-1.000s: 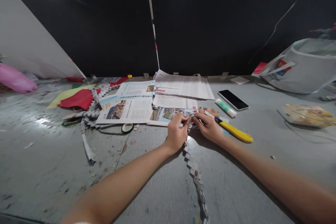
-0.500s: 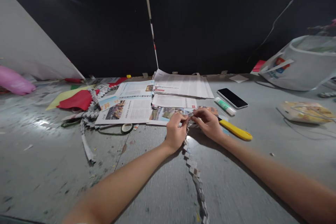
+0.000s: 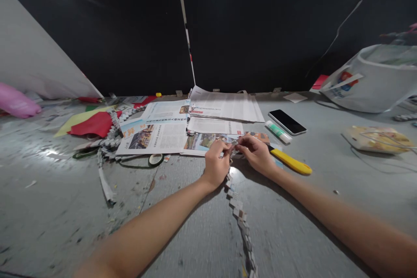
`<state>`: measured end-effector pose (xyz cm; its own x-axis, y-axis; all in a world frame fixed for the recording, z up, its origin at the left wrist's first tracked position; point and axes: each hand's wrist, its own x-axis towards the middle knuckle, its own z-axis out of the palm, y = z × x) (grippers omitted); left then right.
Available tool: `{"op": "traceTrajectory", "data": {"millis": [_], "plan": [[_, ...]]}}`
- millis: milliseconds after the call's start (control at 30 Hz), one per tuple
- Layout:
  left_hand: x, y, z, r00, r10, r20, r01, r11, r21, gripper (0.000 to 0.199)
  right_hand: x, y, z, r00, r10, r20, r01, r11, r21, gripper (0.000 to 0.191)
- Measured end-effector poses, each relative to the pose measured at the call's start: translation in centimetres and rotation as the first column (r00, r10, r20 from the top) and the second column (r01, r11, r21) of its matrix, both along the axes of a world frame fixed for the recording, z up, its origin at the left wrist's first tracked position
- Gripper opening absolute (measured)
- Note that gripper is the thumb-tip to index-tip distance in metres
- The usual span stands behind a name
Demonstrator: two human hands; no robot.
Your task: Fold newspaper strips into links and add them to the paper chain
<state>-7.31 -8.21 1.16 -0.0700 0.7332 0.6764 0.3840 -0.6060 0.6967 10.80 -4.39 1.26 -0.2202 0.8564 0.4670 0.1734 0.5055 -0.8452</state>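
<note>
A long zigzag chain of folded newspaper point(image 3: 237, 204) runs from my fingers down the grey table towards me. Pinched on its far end is my left hand point(image 3: 217, 163), thumb and fingers closed. My right hand point(image 3: 257, 154) meets it from the right, fingertips closed on the same small folded end. The fingers partly hide that end. Just beyond my hands lie printed newspaper sheets point(image 3: 163, 132). Beside my right hand is a yellow-handled utility knife point(image 3: 291, 160), its front part behind the hand.
A glue stick point(image 3: 278, 132) and a phone point(image 3: 287, 121) lie to the right, with a plastic packet point(image 3: 378, 139) and a white bag point(image 3: 374, 78) farther over. Left are a tape roll point(image 3: 156, 159), red paper point(image 3: 91, 124) and another folded chain point(image 3: 114, 132). A dark panel point(image 3: 276, 30) stands behind.
Both hands stay pinched together on the chain's end, with only slight finger movement. The whole view has shifted a little.
</note>
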Motion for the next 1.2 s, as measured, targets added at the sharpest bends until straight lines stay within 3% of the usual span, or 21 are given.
{"op": "traceTrajectory", "data": {"millis": [167,367,633,933,1200], "plan": [[0.0,0.0,0.1,0.999,0.002,0.048,0.002,0.997,-0.079,0.027,-0.1,-0.2,0.4,1.0,0.023,0.021,-0.022,0.999,-0.04,0.021],[0.1,0.0,0.3,0.997,-0.005,0.071,0.012,0.996,-0.086,0.029,-0.3,-0.4,0.6,1.0,0.025,-0.016,-0.026,0.998,-0.06,0.027],[0.0,0.5,-0.3,0.988,-0.072,0.137,0.1,0.973,-0.21,0.033,-0.1,-0.3,0.3,0.999,-0.033,0.003,0.033,0.999,-0.02,0.022],[-0.4,2.4,-0.3,0.867,-0.169,0.469,0.361,0.862,-0.356,0.045,0.1,0.1,-0.2,0.993,-0.017,-0.118,0.007,0.997,-0.082,0.028],[-0.4,2.2,-0.1,0.823,-0.21,0.528,0.46,0.792,-0.401,0.05,0.2,0.8,-0.2,0.987,0.001,-0.159,-0.03,0.983,-0.179,0.034]]}}
